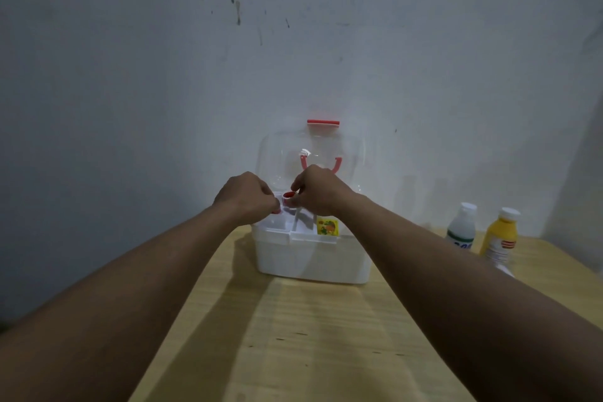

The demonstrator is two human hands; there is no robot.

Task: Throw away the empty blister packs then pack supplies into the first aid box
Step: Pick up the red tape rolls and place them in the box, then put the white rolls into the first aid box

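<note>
A white first aid box [313, 258] stands on the wooden table [310, 343] with its clear lid [284, 153] raised against the wall. Both hands hover over the box's upper tray. My left hand [244, 197] is closed on a small red-and-white item that is mostly hidden at its fingertips. Pinched in my right hand [318, 192] is a small white roll with a red core [288, 196]. A yellow-green packet [328, 227] lies in the tray's right compartment.
Two bottles stand on the table to the right: a white one [461, 227] and a yellow one [499, 235] with white caps. The wall is close behind the box. The table's left edge runs diagonally below my left forearm.
</note>
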